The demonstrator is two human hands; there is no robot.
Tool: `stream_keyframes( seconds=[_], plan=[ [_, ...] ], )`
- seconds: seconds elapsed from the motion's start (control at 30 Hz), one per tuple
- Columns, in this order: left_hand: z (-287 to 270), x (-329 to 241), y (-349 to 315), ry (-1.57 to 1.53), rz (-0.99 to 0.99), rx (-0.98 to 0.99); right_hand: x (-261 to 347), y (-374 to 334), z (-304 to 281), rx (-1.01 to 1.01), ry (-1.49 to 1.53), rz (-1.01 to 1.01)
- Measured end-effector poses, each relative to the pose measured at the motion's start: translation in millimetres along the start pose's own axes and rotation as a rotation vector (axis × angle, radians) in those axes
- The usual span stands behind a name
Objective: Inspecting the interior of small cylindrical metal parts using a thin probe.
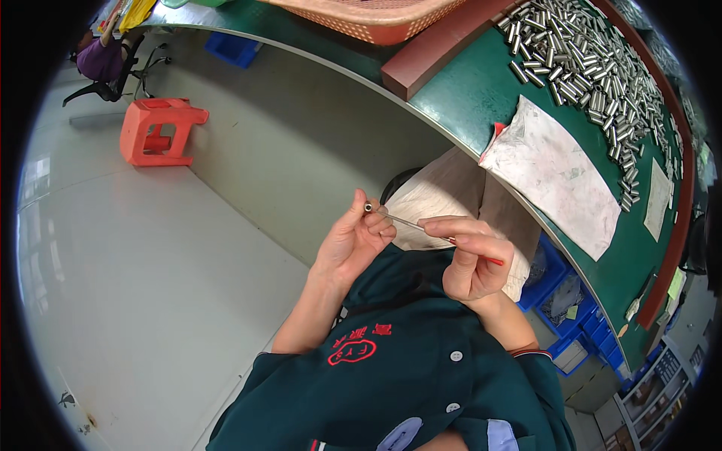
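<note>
Between the thumb and fingers of my left hand [351,239] is a small metal tube [368,207], its round open end facing up. My right hand [475,257] pinches a thin rod-like tool [406,222] with a red handle end [492,261]. The tool's slim metal shaft points left toward the tube; whether its tip touches the tube I cannot tell. Both hands are above my lap, just off the table's edge. A large heap of similar shiny metal tubes [579,64] lies on the green table at the upper right.
A stained white cloth [556,173] covers part of the green table [451,113]. A brown bar [444,49] and an orange basket [376,19] stand farther along it. Blue bins [560,301] sit below the table. A red stool [158,134] and a seated person [101,60] are left.
</note>
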State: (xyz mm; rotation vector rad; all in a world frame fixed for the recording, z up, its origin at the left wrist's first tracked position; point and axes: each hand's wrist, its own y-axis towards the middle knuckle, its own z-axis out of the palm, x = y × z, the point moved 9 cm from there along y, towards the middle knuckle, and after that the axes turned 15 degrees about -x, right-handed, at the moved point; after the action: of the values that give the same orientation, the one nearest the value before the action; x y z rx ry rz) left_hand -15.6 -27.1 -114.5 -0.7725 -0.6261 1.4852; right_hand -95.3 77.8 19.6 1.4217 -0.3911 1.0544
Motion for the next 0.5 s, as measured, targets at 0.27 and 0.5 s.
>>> stream_keyframes(
  seconds=[0.27, 0.5],
  plan=[
    [1.1, -3.9, -1.2, 0.147, 0.135, -0.022, 3.4, -2.2, 11.2, 0.147, -0.058, -0.011],
    [5.0, -31.5, -3.5, 0.308, 0.437, 0.013, 15.7, 2.8, -9.4, -0.036, 0.047, -0.07]
  ],
)
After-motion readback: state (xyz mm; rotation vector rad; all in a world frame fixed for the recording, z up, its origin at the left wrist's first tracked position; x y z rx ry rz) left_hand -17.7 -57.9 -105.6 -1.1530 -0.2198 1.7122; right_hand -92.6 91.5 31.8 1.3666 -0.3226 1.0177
